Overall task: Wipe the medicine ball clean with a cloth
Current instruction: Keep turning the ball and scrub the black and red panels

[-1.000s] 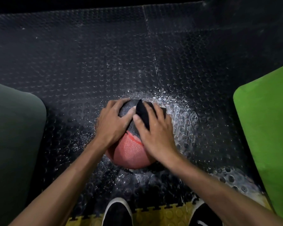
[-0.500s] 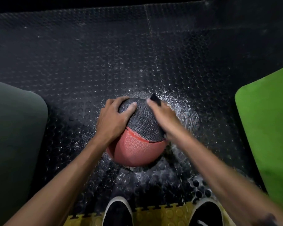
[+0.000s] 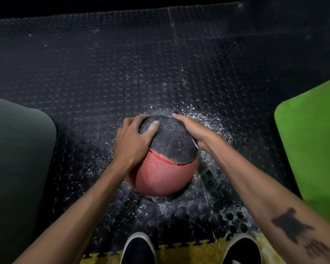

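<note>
The medicine ball, black on its far half and red on its near half, is seen resting on the black studded floor mat, in the middle of a patch of scattered water droplets. The left hand is laid over the ball's left shoulder, its fingers spread and curved to the surface, thumb on the black top. The right hand is pressed against the ball's right side with fingers fairly straight; only a thin pale edge of what may be the cloth is glimpsed beneath the palm, so the state of this grip cannot be told. A dark grey pad is seen at left, a green pad at right, and two black shoes on a yellow mat strip below.
</note>
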